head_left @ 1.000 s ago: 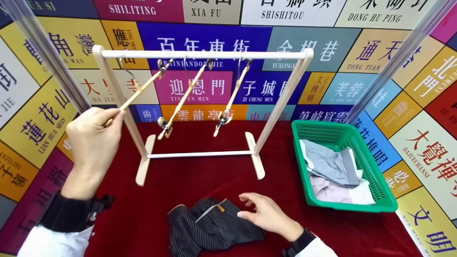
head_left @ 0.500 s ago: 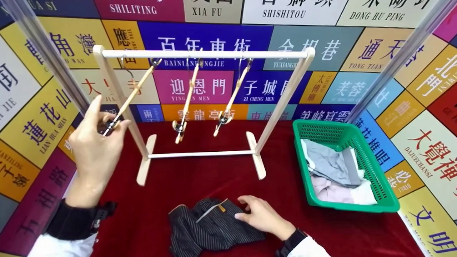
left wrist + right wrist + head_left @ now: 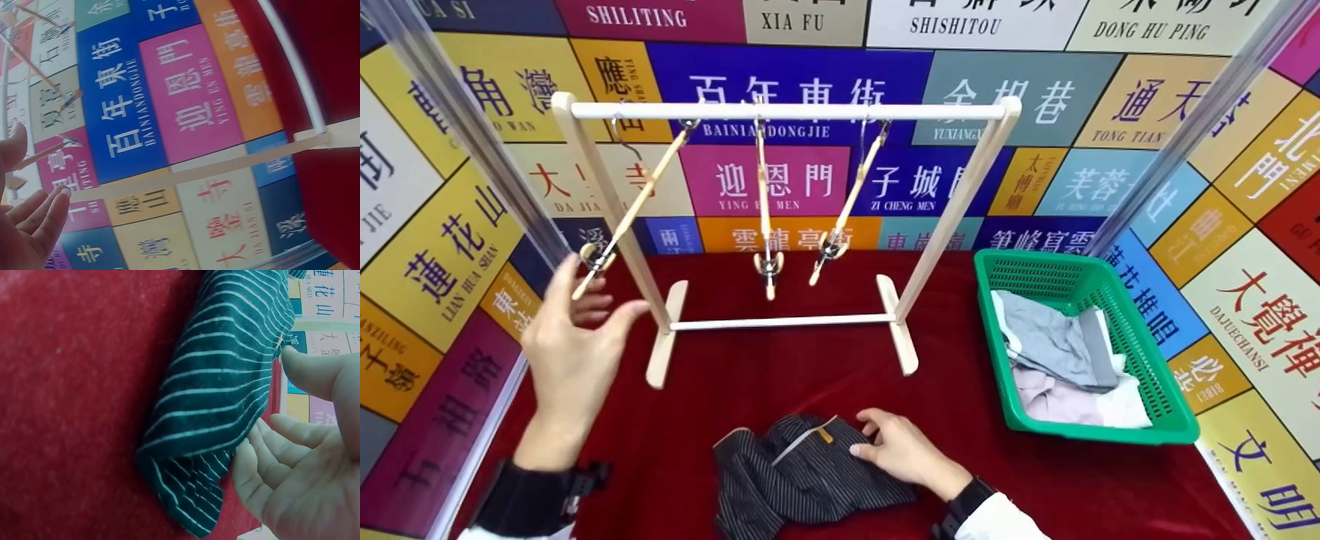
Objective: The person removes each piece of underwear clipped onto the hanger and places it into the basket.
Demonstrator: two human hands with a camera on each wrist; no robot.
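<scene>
Three wooden clip hangers hang bare from the rack's rod. My left hand is just below the near end of the left hanger, thumb spread from the fingers; in the left wrist view the fingers look loosely extended. The middle hanger points almost straight towards me, beside the right hanger. On the red cloth lies a crumpled dark garment with thin white stripes and a small tan tab. My right hand rests at its right edge, fingers relaxed, with the fingertips right at the fabric.
The wooden rack stands on the red cloth, with a white lower bar. At right, a green basket holds grey, pale pink and white clothes. Panels printed with place names surround the area, and clear posts rise at both sides.
My left hand has let go of the left hanger and moved slightly down. The middle hanger has swung round until its near end points towards me. My right hand has shifted slightly left.
</scene>
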